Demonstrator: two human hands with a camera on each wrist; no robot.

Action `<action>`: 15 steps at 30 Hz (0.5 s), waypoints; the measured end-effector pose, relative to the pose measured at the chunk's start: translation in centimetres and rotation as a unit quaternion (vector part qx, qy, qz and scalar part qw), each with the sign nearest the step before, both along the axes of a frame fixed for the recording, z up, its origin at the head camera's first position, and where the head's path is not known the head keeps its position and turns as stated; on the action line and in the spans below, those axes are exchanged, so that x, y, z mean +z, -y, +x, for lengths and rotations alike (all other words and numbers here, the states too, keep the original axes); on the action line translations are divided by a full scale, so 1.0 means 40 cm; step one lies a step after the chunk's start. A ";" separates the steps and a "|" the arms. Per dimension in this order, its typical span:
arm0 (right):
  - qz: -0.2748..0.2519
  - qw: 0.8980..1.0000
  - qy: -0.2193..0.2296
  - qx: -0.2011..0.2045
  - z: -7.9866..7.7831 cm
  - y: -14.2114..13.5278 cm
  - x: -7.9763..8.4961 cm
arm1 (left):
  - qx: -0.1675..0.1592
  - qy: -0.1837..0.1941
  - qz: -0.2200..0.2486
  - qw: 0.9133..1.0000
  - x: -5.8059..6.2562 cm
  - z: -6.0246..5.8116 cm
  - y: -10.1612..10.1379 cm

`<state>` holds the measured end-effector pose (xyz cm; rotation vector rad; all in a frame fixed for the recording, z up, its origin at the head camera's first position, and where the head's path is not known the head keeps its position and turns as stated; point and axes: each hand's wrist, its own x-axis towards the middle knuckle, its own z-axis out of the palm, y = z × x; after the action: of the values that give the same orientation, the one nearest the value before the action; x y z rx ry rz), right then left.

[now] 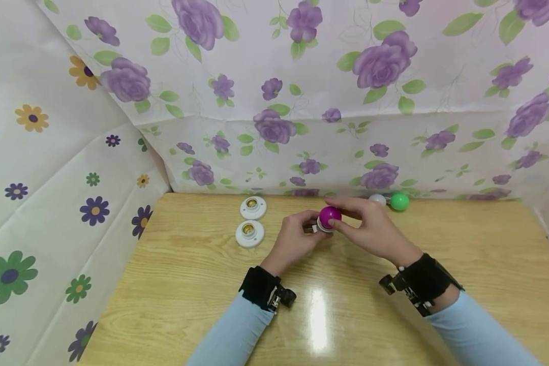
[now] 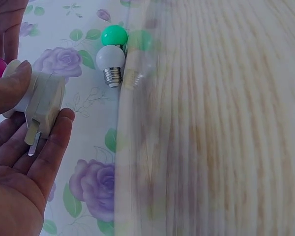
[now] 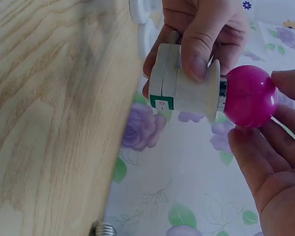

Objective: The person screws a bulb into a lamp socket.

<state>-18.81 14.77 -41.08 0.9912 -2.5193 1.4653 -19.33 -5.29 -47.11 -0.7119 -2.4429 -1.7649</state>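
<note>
My left hand [image 1: 297,236] grips a white plug-in lamp socket [image 3: 189,91] with two flat metal prongs and a green-edged switch. A magenta light bulb [image 3: 250,96] sits in the socket's mouth, a strip of its metal base still showing at the rim. The fingertips of my right hand [image 1: 370,226] pinch the bulb's round end. In the left wrist view, the prongs of the plug stick out toward the left palm, and most of the bulb is hidden behind the left thumb and the frame edge.
Two round white lamp holders [image 1: 253,208] with brass-coloured insides lie on the wooden table [image 1: 187,284], left of my hands. A green bulb [image 1: 399,201] and a white bulb [image 2: 110,58] lie at the back edge, against the flowered cloth [image 1: 302,152].
</note>
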 end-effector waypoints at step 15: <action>-0.059 0.995 -0.070 -0.033 0.011 0.024 -0.011 | -0.002 -0.011 -0.002 1.000 0.001 0.001 -0.003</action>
<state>-18.37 13.80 -41.54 0.9464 -2.3161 1.4530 -19.27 -5.17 -47.07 -0.7331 -2.4328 -1.7449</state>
